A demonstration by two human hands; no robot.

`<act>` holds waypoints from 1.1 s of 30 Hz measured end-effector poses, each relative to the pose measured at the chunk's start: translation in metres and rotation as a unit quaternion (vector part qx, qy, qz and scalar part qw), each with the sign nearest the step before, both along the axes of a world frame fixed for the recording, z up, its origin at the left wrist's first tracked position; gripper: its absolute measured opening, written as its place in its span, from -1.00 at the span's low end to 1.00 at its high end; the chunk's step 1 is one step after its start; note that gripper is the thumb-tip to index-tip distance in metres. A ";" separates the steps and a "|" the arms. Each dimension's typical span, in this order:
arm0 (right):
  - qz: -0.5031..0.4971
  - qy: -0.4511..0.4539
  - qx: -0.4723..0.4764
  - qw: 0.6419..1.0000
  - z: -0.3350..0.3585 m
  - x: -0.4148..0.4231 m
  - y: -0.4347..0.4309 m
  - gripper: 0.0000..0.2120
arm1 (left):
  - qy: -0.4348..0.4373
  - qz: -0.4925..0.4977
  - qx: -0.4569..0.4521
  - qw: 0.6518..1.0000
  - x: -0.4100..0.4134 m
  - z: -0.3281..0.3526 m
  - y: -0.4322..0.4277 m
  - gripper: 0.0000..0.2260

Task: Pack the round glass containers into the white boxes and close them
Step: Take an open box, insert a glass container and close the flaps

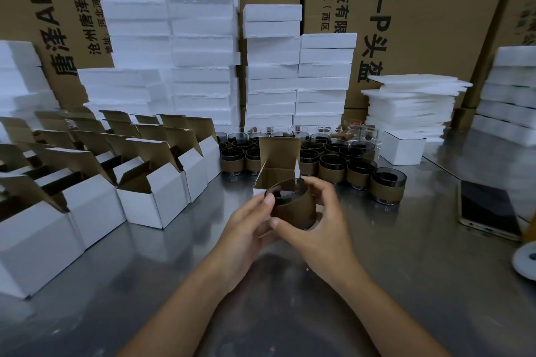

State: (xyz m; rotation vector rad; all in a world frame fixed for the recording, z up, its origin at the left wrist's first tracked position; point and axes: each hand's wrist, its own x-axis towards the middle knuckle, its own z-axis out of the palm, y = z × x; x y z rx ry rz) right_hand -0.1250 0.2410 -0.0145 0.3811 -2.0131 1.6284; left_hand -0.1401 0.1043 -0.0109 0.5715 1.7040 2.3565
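Both hands hold one round dark glass container (293, 206) wrapped in a brown sleeve, tilted above the metal table. My left hand (246, 229) pinches its rim from the left. My right hand (322, 220) curls round its right side and base. Directly behind it stands an open white box (278, 165) with its brown-lined lid flap up. Several more sleeved glass containers (333, 168) stand in rows behind that box. Rows of open white boxes (150, 197) fill the left side of the table.
Tall stacks of white foam blocks (200, 46) and large cardboard cartons line the back. One closed white box (401, 148) sits at the right beside thin foam sheets (412, 101). A phone (490, 209) lies at the right and a white disc (526, 261) at the right edge.
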 end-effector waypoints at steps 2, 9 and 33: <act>0.009 0.006 0.003 1.000 0.001 0.000 0.001 -0.41 | 0.021 0.007 0.003 1.000 -0.001 -0.001 -0.002 -0.62; 0.017 0.020 0.021 0.999 0.002 0.000 0.003 -0.44 | 0.047 0.022 0.006 0.999 0.001 -0.002 -0.004 -0.44; 0.070 -0.182 -0.140 0.971 0.009 -0.005 0.006 -0.72 | 0.000 0.016 -0.051 0.999 0.000 -0.005 -0.001 -0.58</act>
